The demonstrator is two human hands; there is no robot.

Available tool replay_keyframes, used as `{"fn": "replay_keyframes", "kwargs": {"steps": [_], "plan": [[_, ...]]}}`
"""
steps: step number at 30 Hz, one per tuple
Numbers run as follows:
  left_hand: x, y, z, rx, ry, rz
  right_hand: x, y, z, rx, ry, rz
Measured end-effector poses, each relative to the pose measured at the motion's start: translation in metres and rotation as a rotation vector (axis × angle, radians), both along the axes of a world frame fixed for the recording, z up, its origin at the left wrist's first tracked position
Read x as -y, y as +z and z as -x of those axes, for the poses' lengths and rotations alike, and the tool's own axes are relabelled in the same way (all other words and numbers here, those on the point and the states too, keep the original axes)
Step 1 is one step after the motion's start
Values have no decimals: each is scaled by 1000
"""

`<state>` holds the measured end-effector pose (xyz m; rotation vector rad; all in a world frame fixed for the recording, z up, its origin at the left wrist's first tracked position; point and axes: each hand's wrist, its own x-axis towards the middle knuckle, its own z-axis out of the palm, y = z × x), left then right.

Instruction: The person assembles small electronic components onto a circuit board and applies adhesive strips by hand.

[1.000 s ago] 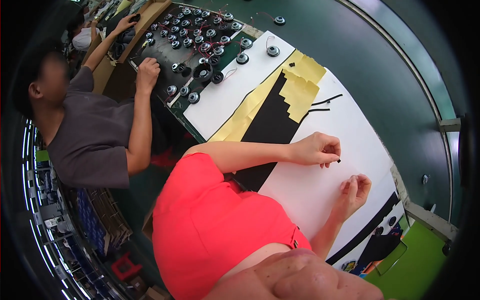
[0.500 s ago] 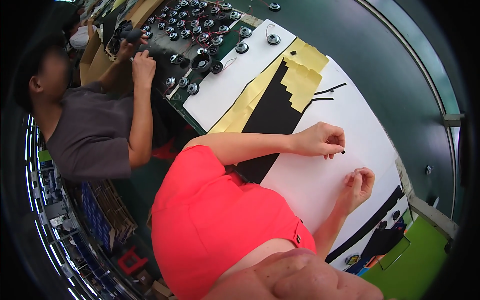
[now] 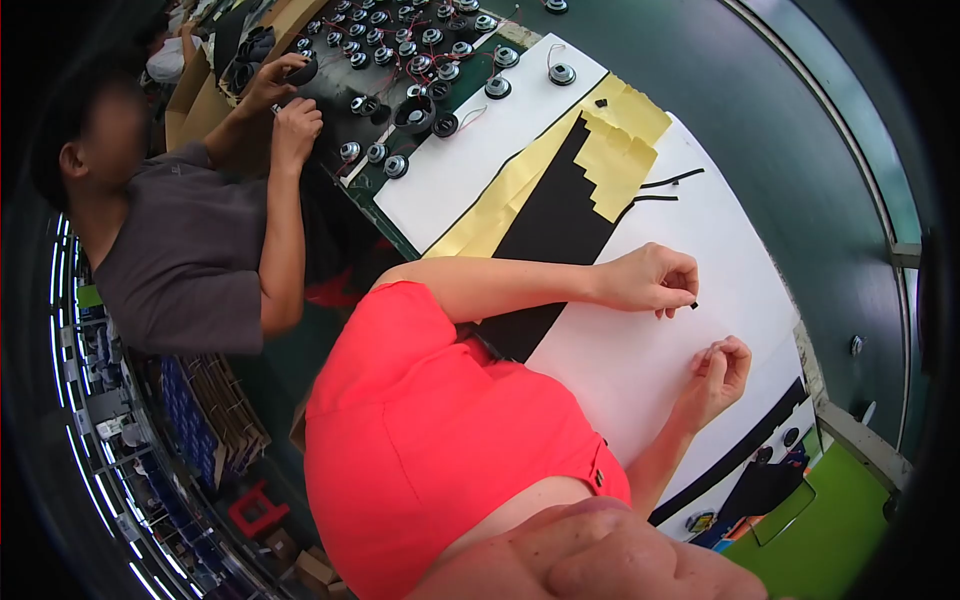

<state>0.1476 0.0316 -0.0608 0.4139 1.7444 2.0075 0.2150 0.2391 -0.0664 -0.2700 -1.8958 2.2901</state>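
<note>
My left hand [image 3: 655, 280] is closed in a pinch over the white work surface [image 3: 610, 375]. A small black piece [image 3: 694, 305] pokes out at its fingertips. Nearer to me, my right hand [image 3: 718, 375] hovers with thumb and fingers curled together; whatever they may hold is too small to make out. Left of my left hand lies a black sheet [image 3: 550, 225] with a stepped edge, partly under my forearm. Yellow backing paper [image 3: 615, 160] covers its far end. Two thin black strips [image 3: 660, 198] rest beyond my left hand.
Several small speakers [image 3: 420, 65] with red wires crowd the table at the far left. A co-worker [image 3: 190, 250] sits at the left, holding a dark rounded part [image 3: 303, 72]. A long black strip [image 3: 735, 455] and a green board [image 3: 835, 510] lie at the near right.
The view has shifted slightly, so the table's things sit a little farther right. Both my hands keep nearly the same pose. The co-worker's dark part is turned differently.
</note>
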Motion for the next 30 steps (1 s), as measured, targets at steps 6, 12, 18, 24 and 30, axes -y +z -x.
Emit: {"fn": "replay_keyframes", "kwargs": {"steps": [6,12,18,24,30], "plan": [[0,0,0,16,11,-3,4,5,1,26,-74,-61],[-2,-3,1,-7,25,-5,1,3,0,-25,9,-56],[0,-1,-1,11,13,-13,0,3,-1,27,-14,57],[0,-1,2,14,-2,-18,1,3,-1,24,-45,37],[0,-4,4,75,19,-69,-3,-2,0,-35,-20,-26]]}}
